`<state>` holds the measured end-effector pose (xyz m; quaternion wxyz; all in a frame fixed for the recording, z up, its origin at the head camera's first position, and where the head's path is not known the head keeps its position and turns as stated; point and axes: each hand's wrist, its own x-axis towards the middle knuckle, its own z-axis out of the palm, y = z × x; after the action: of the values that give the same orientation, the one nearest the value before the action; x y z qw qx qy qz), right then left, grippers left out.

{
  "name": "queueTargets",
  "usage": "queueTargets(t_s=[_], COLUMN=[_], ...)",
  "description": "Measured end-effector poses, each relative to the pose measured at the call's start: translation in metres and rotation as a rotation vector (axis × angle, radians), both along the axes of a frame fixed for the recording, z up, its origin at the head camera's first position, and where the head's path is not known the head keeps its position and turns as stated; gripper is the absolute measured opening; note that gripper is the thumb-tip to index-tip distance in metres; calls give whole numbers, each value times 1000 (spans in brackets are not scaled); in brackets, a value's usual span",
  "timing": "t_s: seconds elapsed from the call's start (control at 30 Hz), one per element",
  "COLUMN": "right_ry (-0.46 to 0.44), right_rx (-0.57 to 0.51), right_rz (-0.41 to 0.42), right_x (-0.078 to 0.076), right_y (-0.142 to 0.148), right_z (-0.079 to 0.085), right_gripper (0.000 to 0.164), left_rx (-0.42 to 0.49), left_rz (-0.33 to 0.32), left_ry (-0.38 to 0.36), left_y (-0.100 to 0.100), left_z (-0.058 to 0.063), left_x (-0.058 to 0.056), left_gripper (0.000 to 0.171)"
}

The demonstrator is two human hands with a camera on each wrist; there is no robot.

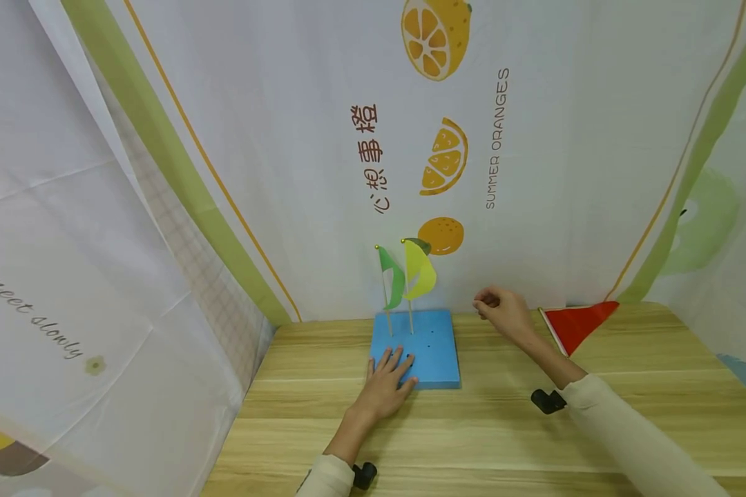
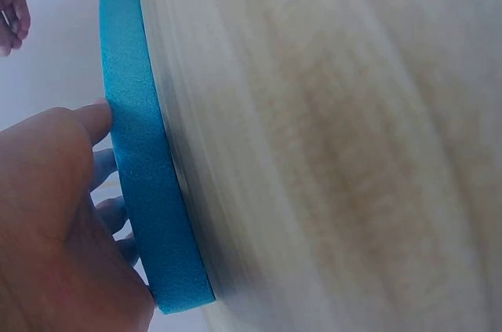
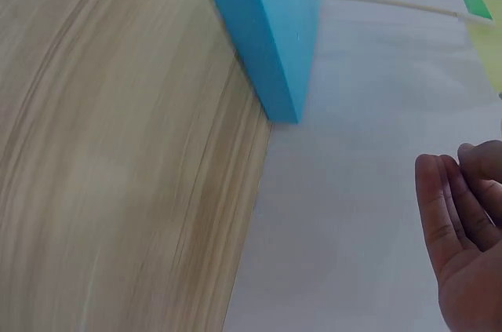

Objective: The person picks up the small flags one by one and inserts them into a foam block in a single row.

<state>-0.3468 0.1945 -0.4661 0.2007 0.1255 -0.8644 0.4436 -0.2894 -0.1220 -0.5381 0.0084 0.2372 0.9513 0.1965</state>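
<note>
A blue foam block [image 1: 438, 359] lies on the wooden table, dotted with small dark holes. Two thin sticks rise from its far part, one bearing a green flag [image 1: 395, 281], the other a yellow flag [image 1: 420, 270]. My left hand [image 1: 382, 390] rests on the block's near left corner with its fingers spread; the left wrist view has the block's blue side [image 2: 149, 151] beside the thumb. Right of the block, my right hand [image 1: 505, 316] is raised, fingers loosely bent and holding nothing. Further right, near the right forearm, is a red triangular flag [image 1: 577, 327] on a pale stick.
The wooden table [image 1: 491, 442] runs up to a white cloth backdrop [image 1: 553, 228] printed with oranges and lettering. Another white cloth [image 1: 99, 262] hangs on the left. Black wrist devices show at the left wrist [image 1: 365, 476] and right wrist [image 1: 547, 402].
</note>
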Motion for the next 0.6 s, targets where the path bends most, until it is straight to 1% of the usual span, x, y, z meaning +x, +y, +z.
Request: queueTargets(t_s=[0.27,0.43,0.6], right_ry=[-46,-29,-13], right_rx=[34,45,37], right_rz=[-16,-36,-37], right_x=[13,21,31], right_y=[31,50,68], right_z=[0,-4,-5], right_gripper=[10,9,11], left_rx=[-1,3,9], left_rz=[-3,-12,-17], left_ry=[9,10,15], left_y=[0,0,-1], left_z=[-2,-1,-1], left_x=[-2,-2,-2], left_gripper=[59,60,60])
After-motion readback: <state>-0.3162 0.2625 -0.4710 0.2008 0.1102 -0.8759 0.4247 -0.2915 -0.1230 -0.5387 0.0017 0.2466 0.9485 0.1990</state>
